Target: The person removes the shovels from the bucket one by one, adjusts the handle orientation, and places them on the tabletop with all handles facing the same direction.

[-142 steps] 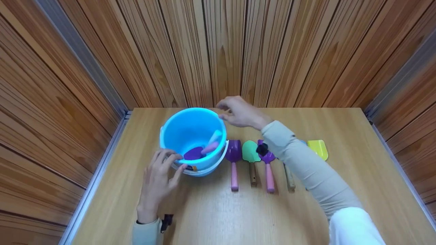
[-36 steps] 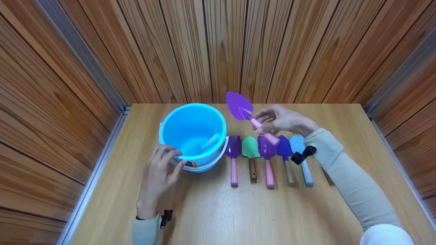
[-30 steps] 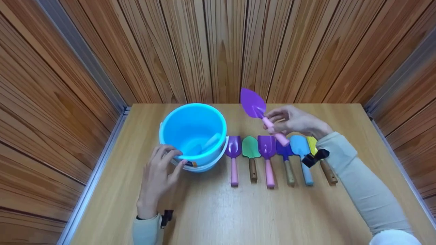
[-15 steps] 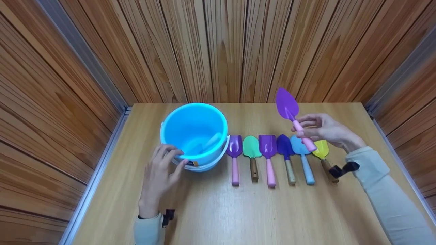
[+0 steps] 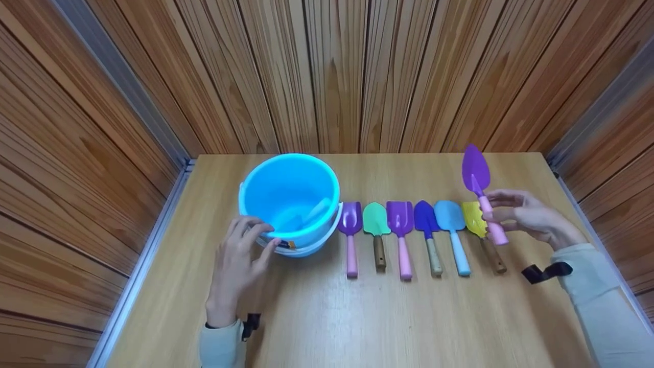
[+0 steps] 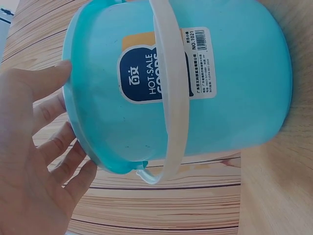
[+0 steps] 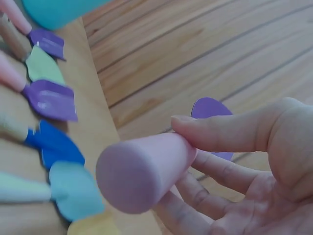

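Note:
My right hand (image 5: 531, 217) pinches the pink handle of a purple trowel (image 5: 476, 166), held up over the table's right side with its pointed blade upward. In the right wrist view the thumb and fingers grip that handle (image 7: 146, 171), its butt end facing the camera. My left hand (image 5: 235, 271) holds the near-left rim of a blue bucket (image 5: 291, 158), thumb outside. The left wrist view shows the bucket's label (image 6: 161, 63) and white bail handle (image 6: 171, 98). Inside the bucket lies a light blue shovel (image 5: 317, 212), partly hidden against the blue wall.
Right of the bucket lies a row of hand shovels: purple (image 5: 350, 220), green (image 5: 376, 220), purple (image 5: 400, 219), dark blue (image 5: 425, 217), light blue (image 5: 449, 215) and yellow (image 5: 472, 219). Wood-panelled walls (image 5: 337, 76) enclose the table (image 5: 347, 317) at the back and sides.
The purple trowel, earlier inside the bucket, is out of it in my right hand and has moved right past the row of shovels. My left hand stays at the bucket rim.

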`<state>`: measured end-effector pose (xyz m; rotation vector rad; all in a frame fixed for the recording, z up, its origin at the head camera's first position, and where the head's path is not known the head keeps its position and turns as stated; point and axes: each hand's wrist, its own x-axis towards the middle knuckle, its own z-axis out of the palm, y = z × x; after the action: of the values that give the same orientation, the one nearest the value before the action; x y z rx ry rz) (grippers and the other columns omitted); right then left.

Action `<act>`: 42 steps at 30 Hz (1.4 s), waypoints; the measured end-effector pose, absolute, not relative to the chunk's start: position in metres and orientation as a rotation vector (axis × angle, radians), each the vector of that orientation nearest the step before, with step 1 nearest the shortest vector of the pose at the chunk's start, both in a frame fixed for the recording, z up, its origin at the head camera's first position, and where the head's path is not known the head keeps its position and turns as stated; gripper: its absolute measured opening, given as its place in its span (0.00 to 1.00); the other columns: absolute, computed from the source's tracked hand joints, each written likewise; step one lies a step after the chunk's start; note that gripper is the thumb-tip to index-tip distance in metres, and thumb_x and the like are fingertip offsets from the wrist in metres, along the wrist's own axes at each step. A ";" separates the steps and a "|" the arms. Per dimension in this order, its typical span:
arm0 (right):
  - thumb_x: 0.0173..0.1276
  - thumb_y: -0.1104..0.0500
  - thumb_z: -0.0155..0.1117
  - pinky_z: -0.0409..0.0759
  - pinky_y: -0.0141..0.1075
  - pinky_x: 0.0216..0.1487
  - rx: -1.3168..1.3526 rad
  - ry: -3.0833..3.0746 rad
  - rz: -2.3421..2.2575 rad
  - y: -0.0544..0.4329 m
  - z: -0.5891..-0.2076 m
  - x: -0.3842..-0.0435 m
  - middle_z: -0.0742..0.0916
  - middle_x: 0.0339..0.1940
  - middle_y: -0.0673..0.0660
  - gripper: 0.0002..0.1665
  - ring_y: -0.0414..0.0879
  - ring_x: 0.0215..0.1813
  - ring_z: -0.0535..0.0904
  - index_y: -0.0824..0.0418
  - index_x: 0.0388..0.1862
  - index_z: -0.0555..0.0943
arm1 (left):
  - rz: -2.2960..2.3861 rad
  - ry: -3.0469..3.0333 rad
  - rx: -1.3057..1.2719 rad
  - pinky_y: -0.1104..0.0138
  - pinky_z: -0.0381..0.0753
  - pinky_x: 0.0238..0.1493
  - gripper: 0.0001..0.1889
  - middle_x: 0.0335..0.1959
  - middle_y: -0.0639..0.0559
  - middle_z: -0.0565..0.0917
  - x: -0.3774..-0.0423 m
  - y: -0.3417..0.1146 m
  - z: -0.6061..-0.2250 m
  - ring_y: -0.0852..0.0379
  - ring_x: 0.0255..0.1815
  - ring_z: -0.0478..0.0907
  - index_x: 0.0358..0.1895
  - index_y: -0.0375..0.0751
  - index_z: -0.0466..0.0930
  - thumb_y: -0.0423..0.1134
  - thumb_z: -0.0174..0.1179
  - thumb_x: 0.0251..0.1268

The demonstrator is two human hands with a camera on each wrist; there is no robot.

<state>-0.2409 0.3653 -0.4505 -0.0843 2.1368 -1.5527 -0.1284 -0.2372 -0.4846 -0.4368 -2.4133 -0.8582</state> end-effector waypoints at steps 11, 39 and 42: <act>0.79 0.57 0.67 0.89 0.40 0.56 0.061 2.168 -1.512 0.403 -0.483 -0.231 0.82 0.54 0.42 0.41 0.42 0.52 0.87 0.68 0.82 0.61 | -0.873 -2.422 -0.410 0.59 0.87 0.56 0.12 0.54 0.56 0.83 -0.125 -0.237 -0.486 0.62 0.58 0.76 0.53 0.52 0.89 0.49 0.72 0.72; 0.79 0.44 0.67 0.86 0.37 0.52 0.243 2.250 -1.253 0.444 -0.529 -0.214 0.84 0.53 0.50 0.52 0.41 0.51 0.82 0.77 0.82 0.57 | -0.888 -2.437 -0.417 0.57 0.86 0.57 0.12 0.55 0.53 0.82 -0.127 -0.237 -0.483 0.58 0.61 0.76 0.54 0.50 0.88 0.46 0.72 0.72; 0.79 0.44 0.66 0.85 0.37 0.52 0.262 2.239 -1.238 0.446 -0.530 -0.214 0.84 0.55 0.51 0.51 0.43 0.52 0.80 0.77 0.81 0.58 | -0.873 -2.431 -0.423 0.57 0.86 0.56 0.12 0.55 0.53 0.83 -0.127 -0.236 -0.482 0.57 0.61 0.76 0.54 0.50 0.88 0.46 0.72 0.72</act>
<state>-0.2142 0.4456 -0.5303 0.2622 2.2386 -1.2381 -0.1275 -0.2364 -0.4824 -0.4228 -2.4312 -0.8731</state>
